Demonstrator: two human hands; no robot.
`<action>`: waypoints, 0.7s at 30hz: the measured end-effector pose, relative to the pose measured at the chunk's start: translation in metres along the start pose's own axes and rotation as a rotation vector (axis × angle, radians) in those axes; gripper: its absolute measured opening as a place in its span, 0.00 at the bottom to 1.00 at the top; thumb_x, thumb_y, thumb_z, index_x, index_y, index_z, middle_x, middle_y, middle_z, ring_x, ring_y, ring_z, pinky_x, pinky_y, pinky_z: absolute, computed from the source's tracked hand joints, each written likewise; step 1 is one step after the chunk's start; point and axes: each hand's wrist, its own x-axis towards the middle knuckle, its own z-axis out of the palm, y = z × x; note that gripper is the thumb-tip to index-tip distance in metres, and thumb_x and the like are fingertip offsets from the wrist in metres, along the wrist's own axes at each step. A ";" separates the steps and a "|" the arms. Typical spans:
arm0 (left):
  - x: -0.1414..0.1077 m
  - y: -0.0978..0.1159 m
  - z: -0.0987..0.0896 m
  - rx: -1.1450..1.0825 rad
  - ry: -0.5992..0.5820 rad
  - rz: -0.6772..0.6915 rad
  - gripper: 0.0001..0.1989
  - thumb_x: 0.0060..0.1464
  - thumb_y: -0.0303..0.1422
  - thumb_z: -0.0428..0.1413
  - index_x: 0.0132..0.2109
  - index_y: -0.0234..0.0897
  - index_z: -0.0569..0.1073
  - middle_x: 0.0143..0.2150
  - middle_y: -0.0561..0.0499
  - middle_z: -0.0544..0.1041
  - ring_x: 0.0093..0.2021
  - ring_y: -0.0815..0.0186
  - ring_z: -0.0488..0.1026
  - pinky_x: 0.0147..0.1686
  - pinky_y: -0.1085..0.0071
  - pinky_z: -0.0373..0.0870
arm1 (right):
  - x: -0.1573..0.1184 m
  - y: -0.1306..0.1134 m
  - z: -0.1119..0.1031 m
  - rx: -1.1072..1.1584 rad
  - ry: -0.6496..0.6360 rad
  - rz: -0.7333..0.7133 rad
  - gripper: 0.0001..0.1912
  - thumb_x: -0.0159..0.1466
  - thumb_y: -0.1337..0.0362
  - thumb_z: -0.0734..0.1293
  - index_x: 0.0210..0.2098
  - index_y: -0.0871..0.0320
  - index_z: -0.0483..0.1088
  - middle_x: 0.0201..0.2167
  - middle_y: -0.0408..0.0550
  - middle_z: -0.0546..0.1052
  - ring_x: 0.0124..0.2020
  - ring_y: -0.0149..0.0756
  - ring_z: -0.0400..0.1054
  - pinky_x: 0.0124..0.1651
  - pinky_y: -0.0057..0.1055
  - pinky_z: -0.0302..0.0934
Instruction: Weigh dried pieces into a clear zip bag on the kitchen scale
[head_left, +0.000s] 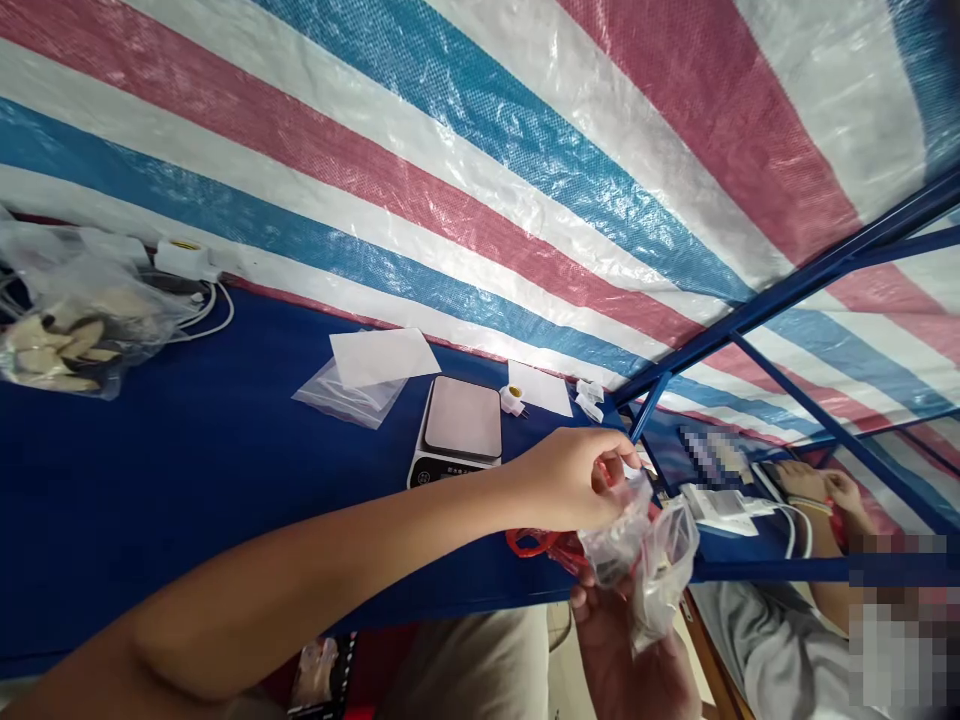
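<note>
My left hand (585,480) reaches across from the left, its fingers closed on the top of a small clear plastic bag (616,540). My right hand (637,660) is below it, palm up and curled around a second clear plastic bag (664,575) with something whitish inside; the contents are too blurred to name. Under my left wrist, a red plastic bag (551,545) lies at the table's front edge, partly hidden. Beyond my left forearm stands a white kitchen scale (463,418) with a bare square plate; the forearm covers part of its front panel.
Flat clear bags (352,395) and a white sheet (386,357) lie left of the scale. A white plug (513,401) sits to its right. A bag of pale pieces (67,345) is at far left. Blue frame bars (750,310) rise at right, beyond which another person's hands (814,485) work.
</note>
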 end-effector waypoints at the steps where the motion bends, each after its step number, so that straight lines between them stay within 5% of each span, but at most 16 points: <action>1: 0.000 0.000 0.000 0.048 0.035 0.042 0.19 0.46 0.24 0.62 0.48 0.37 0.75 0.43 0.49 0.76 0.36 0.69 0.74 0.35 0.72 0.70 | 0.000 0.000 -0.002 -0.034 0.001 -0.029 0.21 0.65 0.46 0.71 0.56 0.40 0.78 0.51 0.46 0.83 0.50 0.48 0.78 0.53 0.52 0.72; 7: -0.002 -0.001 -0.010 0.389 0.050 0.105 0.10 0.59 0.35 0.57 0.45 0.36 0.73 0.40 0.46 0.79 0.38 0.63 0.78 0.39 0.68 0.71 | 0.008 -0.029 -0.040 -0.291 0.052 -0.229 0.18 0.72 0.47 0.62 0.49 0.44 0.81 0.46 0.47 0.84 0.48 0.49 0.78 0.51 0.55 0.72; 9: -0.007 -0.005 0.001 0.680 -0.013 -0.008 0.22 0.56 0.46 0.61 0.49 0.34 0.74 0.39 0.41 0.80 0.39 0.55 0.79 0.39 0.62 0.72 | 0.007 -0.050 -0.052 -0.321 0.100 -0.244 0.19 0.70 0.45 0.64 0.43 0.46 0.83 0.45 0.51 0.84 0.46 0.51 0.79 0.50 0.56 0.72; 11: -0.014 -0.014 0.019 0.960 -0.069 -0.203 0.42 0.43 0.51 0.69 0.59 0.29 0.70 0.43 0.34 0.79 0.42 0.45 0.79 0.38 0.56 0.73 | 0.004 -0.067 -0.061 -0.342 0.130 -0.195 0.20 0.65 0.42 0.67 0.37 0.48 0.84 0.45 0.55 0.84 0.45 0.53 0.79 0.47 0.56 0.73; 12: -0.016 -0.019 0.029 1.060 -0.078 -0.302 0.49 0.39 0.47 0.72 0.64 0.27 0.67 0.45 0.31 0.79 0.43 0.42 0.79 0.38 0.55 0.73 | 0.003 -0.072 -0.065 -0.360 0.132 -0.159 0.20 0.63 0.41 0.69 0.35 0.48 0.84 0.45 0.56 0.83 0.45 0.54 0.78 0.46 0.57 0.73; 14: -0.018 -0.029 0.041 1.144 -0.093 -0.378 0.45 0.47 0.34 0.68 0.68 0.27 0.61 0.43 0.34 0.79 0.42 0.45 0.80 0.36 0.57 0.73 | 0.003 -0.073 -0.070 -0.373 0.116 -0.134 0.21 0.59 0.40 0.71 0.35 0.49 0.84 0.46 0.55 0.83 0.46 0.54 0.78 0.45 0.55 0.74; 17: -0.014 -0.034 0.033 0.979 -0.052 -0.221 0.30 0.57 0.26 0.56 0.66 0.29 0.62 0.36 0.43 0.79 0.37 0.52 0.80 0.33 0.63 0.70 | 0.014 -0.056 -0.075 -0.338 0.014 -0.262 0.22 0.56 0.37 0.71 0.33 0.48 0.82 0.42 0.49 0.84 0.38 0.47 0.78 0.39 0.47 0.74; 21: -0.001 -0.029 -0.002 0.362 0.018 -0.231 0.17 0.63 0.34 0.53 0.58 0.37 0.64 0.35 0.50 0.77 0.35 0.61 0.79 0.33 0.69 0.70 | 0.032 -0.034 -0.069 -0.493 -0.135 -0.424 0.18 0.66 0.44 0.67 0.26 0.45 0.77 0.33 0.43 0.83 0.29 0.42 0.75 0.38 0.47 0.73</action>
